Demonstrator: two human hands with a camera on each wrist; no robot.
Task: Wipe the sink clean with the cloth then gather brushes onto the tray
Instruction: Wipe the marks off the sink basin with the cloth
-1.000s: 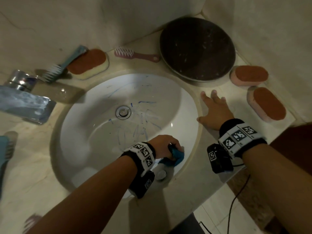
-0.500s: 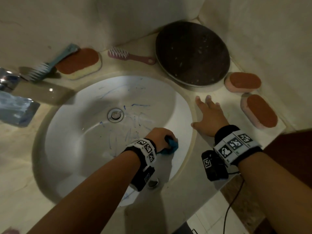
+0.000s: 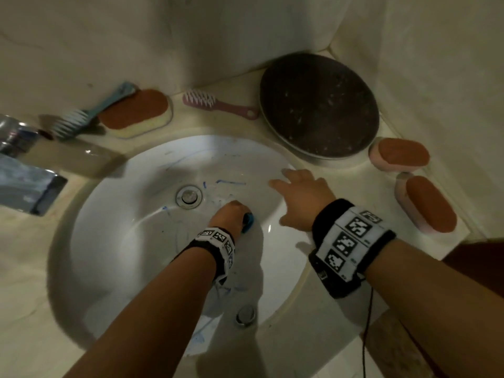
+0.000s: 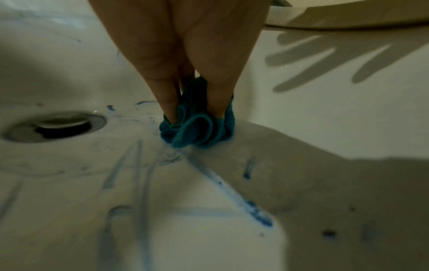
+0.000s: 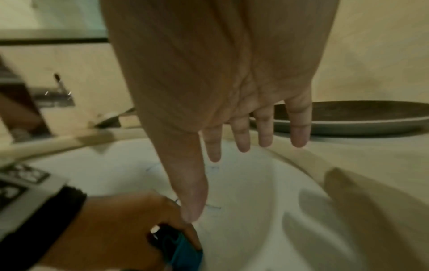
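A: Sink (image 3: 114, 241) first: glossy white basin, blue streaks fanning out from the drain (image 3: 188, 196). Left hand (image 3: 227, 215) just right of the drain, fingers bunched round the teal cloth (image 4: 197, 126), pressing it on the basin.

B: Right hand (image 3: 302, 199)?

A: Fingers spread, holding nothing, hovering right of the drain. Left does the wiping. Longest streak (image 4: 227, 188) runs from the cloth toward the wrist.

B: Texture?

A: Cloth soft, folded.

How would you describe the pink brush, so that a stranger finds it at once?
Start at the white sink and look past its far rim to the counter by the wall. The pink brush lies flat there, between a sponge and the dark round tray. The other brush is blue.
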